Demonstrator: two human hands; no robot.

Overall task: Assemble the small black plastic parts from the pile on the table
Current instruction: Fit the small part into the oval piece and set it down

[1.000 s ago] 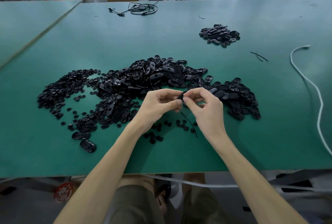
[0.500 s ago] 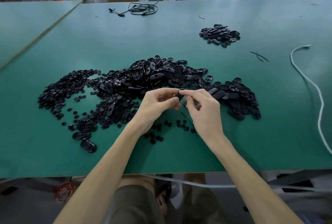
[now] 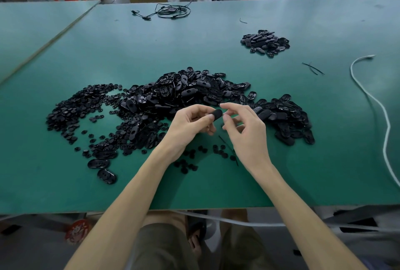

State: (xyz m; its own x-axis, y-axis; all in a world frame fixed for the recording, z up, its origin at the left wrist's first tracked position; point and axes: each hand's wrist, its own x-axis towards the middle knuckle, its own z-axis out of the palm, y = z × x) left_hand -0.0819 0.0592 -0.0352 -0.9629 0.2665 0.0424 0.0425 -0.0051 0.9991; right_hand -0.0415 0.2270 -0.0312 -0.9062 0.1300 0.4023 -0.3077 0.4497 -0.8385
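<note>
Pinching half-hidden black part (image 3: 217,114), left hand (image 3: 188,128)

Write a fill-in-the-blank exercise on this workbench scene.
The left hand grips one black oval plastic part above the flat ____ table.
The smaller heap of black plastic parts lies toward the person's ____ side.
A long ____ cable snakes down the table's right side.
Missing words: green, right, white.

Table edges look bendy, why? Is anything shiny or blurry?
Head view: the wide lens bends the table edges; pale glare lies across its far half; a soft shadow falls beneath the left hand; the black part it pinches looks sharp.
</note>
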